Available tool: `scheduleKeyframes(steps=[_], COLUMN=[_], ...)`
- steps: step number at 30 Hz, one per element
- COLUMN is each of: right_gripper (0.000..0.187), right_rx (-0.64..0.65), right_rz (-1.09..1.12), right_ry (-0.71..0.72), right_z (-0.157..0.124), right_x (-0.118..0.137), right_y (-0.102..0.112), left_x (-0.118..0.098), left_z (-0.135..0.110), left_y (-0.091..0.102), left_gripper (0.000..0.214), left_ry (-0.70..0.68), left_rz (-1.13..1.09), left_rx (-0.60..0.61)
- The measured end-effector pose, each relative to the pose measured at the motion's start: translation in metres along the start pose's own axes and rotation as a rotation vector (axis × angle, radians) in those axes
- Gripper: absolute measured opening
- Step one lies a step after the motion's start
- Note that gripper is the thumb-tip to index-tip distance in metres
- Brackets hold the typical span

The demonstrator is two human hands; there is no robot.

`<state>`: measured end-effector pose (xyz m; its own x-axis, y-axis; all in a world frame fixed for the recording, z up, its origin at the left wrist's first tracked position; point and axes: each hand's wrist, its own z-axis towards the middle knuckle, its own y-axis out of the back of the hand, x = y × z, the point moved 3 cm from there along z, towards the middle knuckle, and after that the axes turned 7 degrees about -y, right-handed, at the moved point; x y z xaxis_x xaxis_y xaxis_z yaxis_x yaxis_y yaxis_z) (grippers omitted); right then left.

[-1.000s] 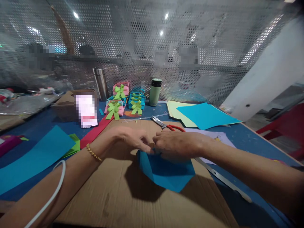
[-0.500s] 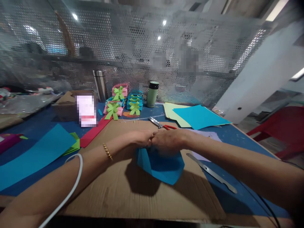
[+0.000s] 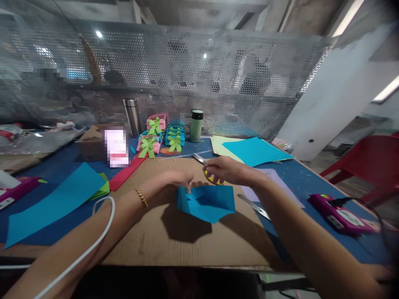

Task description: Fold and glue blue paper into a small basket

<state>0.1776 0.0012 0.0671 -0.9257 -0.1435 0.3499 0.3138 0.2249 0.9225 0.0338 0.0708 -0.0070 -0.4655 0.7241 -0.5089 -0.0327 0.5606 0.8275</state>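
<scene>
My left hand [image 3: 183, 181] pinches the left end of a folded blue paper piece [image 3: 207, 205], which stands partly open like a shallow tray above the cardboard. Beyond it, my right hand [image 3: 229, 169] has its fingers curled at the handle of the scissors [image 3: 199, 158]. A yellow loop shows below those fingers, and the metal blades point away to the left. The right hand is apart from the blue paper. Its thumb is partly hidden.
Brown cardboard [image 3: 162, 249] covers the table's middle. A metal blade tool [image 3: 254, 206] and lilac paper [image 3: 274, 182] lie right, near a purple device [image 3: 339, 214]. Behind stand small paper baskets [image 3: 175, 139], a green bottle [image 3: 196, 126] and a steel flask [image 3: 132, 117]. Blue sheets [image 3: 59, 203] lie left.
My right hand has left the blue paper and moved up to the scissors. The paper has opened wider, with my left hand still on it. The view has shifted slightly.
</scene>
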Motion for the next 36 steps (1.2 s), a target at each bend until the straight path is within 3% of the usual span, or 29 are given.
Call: scheduleKeyframes(steps=[3, 7, 11, 21, 26, 31, 36], right_gripper=[0.03, 0.029, 0.033, 0.021, 0.02, 0.02, 0.026], right_rx=[0.048, 0.207, 0.297, 0.008, -0.094, -0.26, -0.206], right_rz=[-0.028, -0.024, 0.061, 0.173, 0.162, 0.243, 0.545], right_ry=[0.092, 0.258, 0.262, 0.177, 0.243, 0.297, 0.276], right_z=[0.01, 0.018, 0.012, 0.015, 0.018, 0.014, 0.01], right_x=[-0.013, -0.018, -0.023, -0.031, -0.029, -0.023, -0.027], right_y=[-0.016, -0.025, -0.03, -0.057, -0.06, -0.05, -0.041], left_x=[0.0, -0.003, -0.005, -0.003, 0.008, 0.0, -0.015], left_z=[-0.003, -0.008, -0.01, -0.021, -0.021, -0.03, -0.038], left_y=[0.0, 0.001, 0.001, -0.003, -0.005, -0.001, 0.008], left_gripper=[0.012, 0.01, 0.015, 0.013, 0.013, 0.025, 0.019], left_ry=[0.023, 0.022, 0.034, 0.015, -0.031, -0.055, -0.091], left_rz=[0.017, 0.036, 0.074, -0.056, -0.169, -0.364, -0.45], left_rx=[0.053, 0.074, 0.039, -0.045, -0.075, -0.087, -0.17])
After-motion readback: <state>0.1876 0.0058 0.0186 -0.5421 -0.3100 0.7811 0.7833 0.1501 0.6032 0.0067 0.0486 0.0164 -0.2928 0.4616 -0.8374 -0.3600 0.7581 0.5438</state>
